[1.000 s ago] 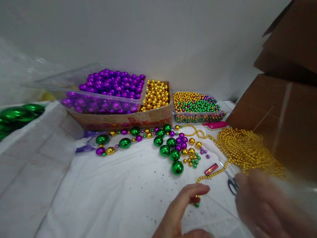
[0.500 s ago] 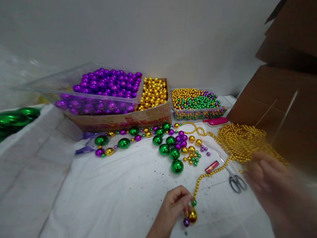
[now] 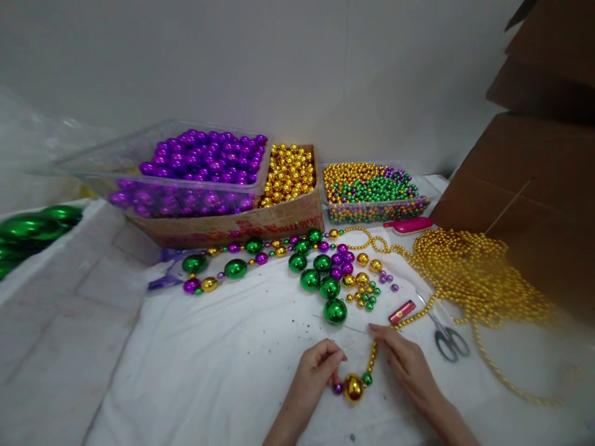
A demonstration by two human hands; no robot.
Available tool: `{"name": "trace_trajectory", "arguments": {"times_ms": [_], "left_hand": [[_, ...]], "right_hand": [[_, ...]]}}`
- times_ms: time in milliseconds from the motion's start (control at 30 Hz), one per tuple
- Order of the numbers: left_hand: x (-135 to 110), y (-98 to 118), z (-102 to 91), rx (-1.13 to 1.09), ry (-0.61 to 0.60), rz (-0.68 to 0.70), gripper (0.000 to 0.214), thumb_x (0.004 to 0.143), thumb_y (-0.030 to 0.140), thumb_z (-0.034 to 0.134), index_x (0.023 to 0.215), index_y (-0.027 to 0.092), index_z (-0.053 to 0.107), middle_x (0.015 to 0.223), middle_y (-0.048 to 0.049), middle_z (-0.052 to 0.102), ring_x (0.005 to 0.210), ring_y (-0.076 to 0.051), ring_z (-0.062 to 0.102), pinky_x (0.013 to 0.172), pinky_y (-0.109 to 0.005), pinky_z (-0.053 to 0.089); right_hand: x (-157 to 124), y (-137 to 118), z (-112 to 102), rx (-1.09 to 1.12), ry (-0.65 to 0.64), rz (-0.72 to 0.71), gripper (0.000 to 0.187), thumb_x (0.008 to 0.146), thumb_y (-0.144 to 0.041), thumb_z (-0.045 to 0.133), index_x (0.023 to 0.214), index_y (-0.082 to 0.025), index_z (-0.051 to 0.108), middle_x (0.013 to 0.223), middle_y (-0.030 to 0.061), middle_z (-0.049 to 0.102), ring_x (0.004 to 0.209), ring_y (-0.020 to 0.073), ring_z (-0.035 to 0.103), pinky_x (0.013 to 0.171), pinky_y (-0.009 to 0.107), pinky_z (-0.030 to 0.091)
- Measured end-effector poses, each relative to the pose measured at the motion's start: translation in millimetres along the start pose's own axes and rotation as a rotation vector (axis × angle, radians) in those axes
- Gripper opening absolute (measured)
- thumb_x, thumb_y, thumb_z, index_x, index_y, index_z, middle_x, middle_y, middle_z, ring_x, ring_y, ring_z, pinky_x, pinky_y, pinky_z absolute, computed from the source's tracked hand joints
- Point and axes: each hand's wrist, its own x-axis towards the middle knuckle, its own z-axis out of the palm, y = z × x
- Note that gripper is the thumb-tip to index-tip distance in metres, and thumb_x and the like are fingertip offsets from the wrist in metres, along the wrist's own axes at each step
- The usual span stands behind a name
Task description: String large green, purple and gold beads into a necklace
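My left hand (image 3: 316, 371) is closed in a pinch at the end of a gold bead strand (image 3: 373, 354). Beside its fingertips lie a small purple bead (image 3: 337, 389), a large gold bead (image 3: 354, 388) and a small green bead (image 3: 367, 378) in a row on that strand. My right hand (image 3: 409, 365) lies across the strand with its fingers pressed together. From its fingertips a thin needle-like line (image 3: 344, 324) points left, below a big green bead (image 3: 334, 311). Whether thread runs between the hands is too fine to see.
Behind are a clear tub (image 3: 260, 179) of purple balls, a carton (image 3: 223, 230) with gold balls and a tray (image 3: 372, 210) of small mixed beads. Scissors (image 3: 450, 344), a red lighter (image 3: 402, 312) and heaped gold strands (image 3: 469, 272) lie right. A finished-looking necklace (image 3: 235, 268) lies left.
My right hand has come in from the heap of gold strands at the right to beside my left hand. The large gold bead has shifted slightly left and up with the strand.
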Motion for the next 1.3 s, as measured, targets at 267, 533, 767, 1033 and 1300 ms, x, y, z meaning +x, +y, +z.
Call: {"name": "trace_trajectory", "arguments": {"times_ms": [267,533,767,1033,1300], "left_hand": [[3,-1,6.9,0.053,-0.038,0.036,0.024,0.077,0.037,0.055,0.072,0.014,0.059,0.056,0.0013,0.052,0.053,-0.012,0.047,0.054,-0.024,0.035],[0,5,-5.3,0.123,-0.019,0.081,0.021,0.078,0.034,0.056,0.073,0.015,0.060,0.063,0.0016,0.053,0.062,-0.013,0.049,0.060,-0.025,0.037],[9,39,-31.2,0.111,0.201,0.140,0.018,0.075,0.033,0.061,0.079,0.016,0.065,0.073,-0.0008,0.064,0.070,-0.015,0.054,0.068,-0.026,0.042],[22,41,-12.9,0.115,0.292,0.250,0.020,0.075,0.037,0.065,0.083,0.018,0.065,0.078,-0.0018,0.063,0.070,-0.016,0.054,0.067,-0.026,0.043],[43,20,28.8,0.257,0.587,0.339,0.045,0.064,0.042,0.077,0.099,0.022,0.057,0.103,-0.0084,0.056,0.109,-0.029,0.047,0.097,-0.039,0.035]], "right_hand": [[-9,19,-26,-0.111,0.023,0.107,0.024,0.091,-0.031,0.040,0.094,-0.023,0.062,0.082,0.0041,0.067,0.074,0.0202,0.064,0.069,0.030,0.050],[-6,3,-41,0.135,0.116,0.299,0.036,0.092,-0.046,0.040,0.104,-0.018,0.060,0.085,0.0053,0.067,0.050,0.0121,0.052,0.046,0.024,0.045],[-1,-26,-46,0.220,0.173,0.425,0.045,0.086,-0.053,0.050,0.110,-0.017,0.062,0.077,0.0044,0.067,0.047,0.0105,0.048,0.044,0.024,0.043],[-15,-38,-64,0.514,0.265,0.481,0.039,0.086,-0.049,0.054,0.107,-0.016,0.054,0.076,0.0054,0.067,0.045,0.0094,0.048,0.041,0.022,0.039],[-9,-50,-59,0.170,0.042,0.395,0.031,0.090,-0.047,0.047,0.097,-0.019,0.057,0.077,0.0030,0.067,0.052,0.0110,0.053,0.048,0.023,0.044]]}}
